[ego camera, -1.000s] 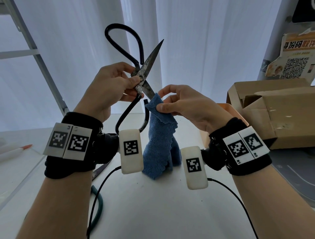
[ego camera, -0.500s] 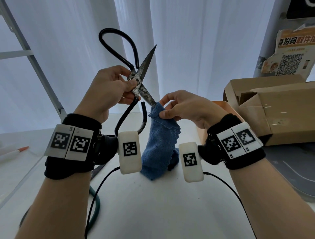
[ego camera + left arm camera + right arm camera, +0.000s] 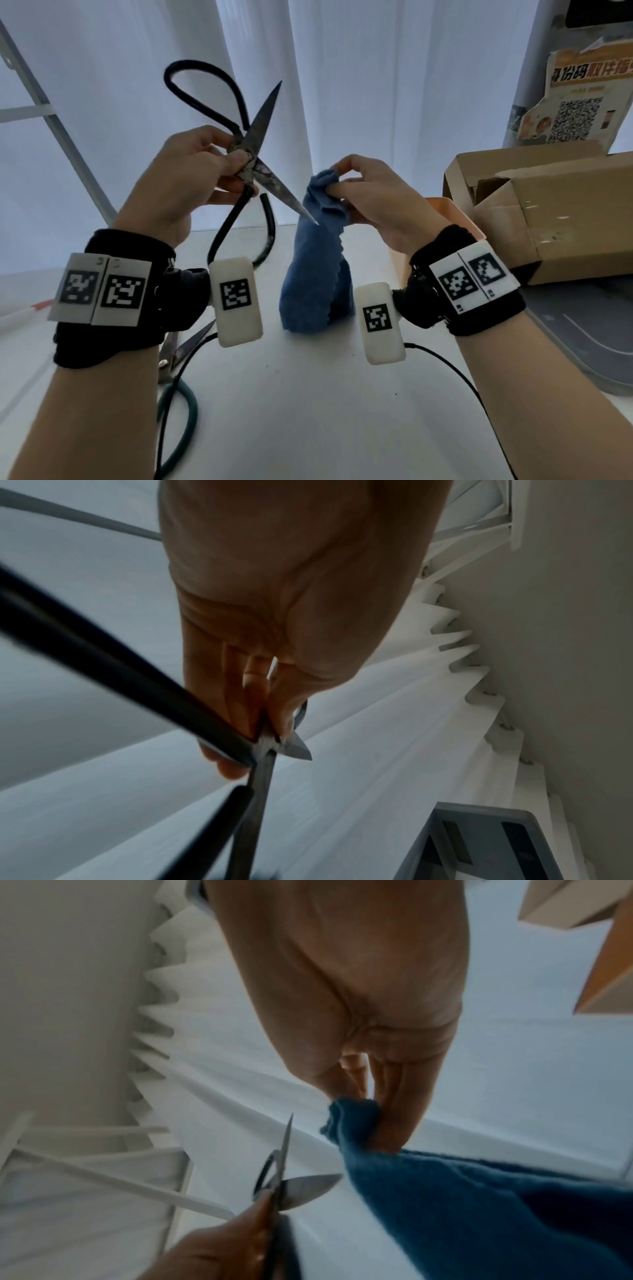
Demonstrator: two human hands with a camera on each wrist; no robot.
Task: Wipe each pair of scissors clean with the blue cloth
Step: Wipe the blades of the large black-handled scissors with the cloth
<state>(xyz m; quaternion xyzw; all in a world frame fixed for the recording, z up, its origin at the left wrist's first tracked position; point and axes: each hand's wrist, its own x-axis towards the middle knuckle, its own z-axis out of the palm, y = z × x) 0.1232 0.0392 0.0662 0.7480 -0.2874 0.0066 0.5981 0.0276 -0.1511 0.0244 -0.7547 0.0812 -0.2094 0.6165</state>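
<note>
My left hand (image 3: 219, 171) pinches a pair of black-handled scissors (image 3: 260, 137) at the pivot, held up in the air with the two tarnished blades spread wide. One blade points up, the other (image 3: 284, 197) points down and right at the blue cloth (image 3: 315, 267). My right hand (image 3: 356, 192) pinches the top of that cloth, which hangs down to the white table (image 3: 308, 411). The lower blade tip is just at the cloth's left edge. In the right wrist view the blades (image 3: 304, 1188) lie left of the cloth (image 3: 445, 1204). The left wrist view shows my fingers at the scissors' pivot (image 3: 270, 742).
A second pair of scissors with green handles (image 3: 181, 387) lies on the table under my left wrist. An open cardboard box (image 3: 548, 212) and an orange container (image 3: 455, 216) stand at the right, with a grey tray (image 3: 582, 335) in front. White curtains hang behind.
The cloth has come off the lower blade and my right hand has drawn away to the right. The scissors now stand more widely spread in my left hand.
</note>
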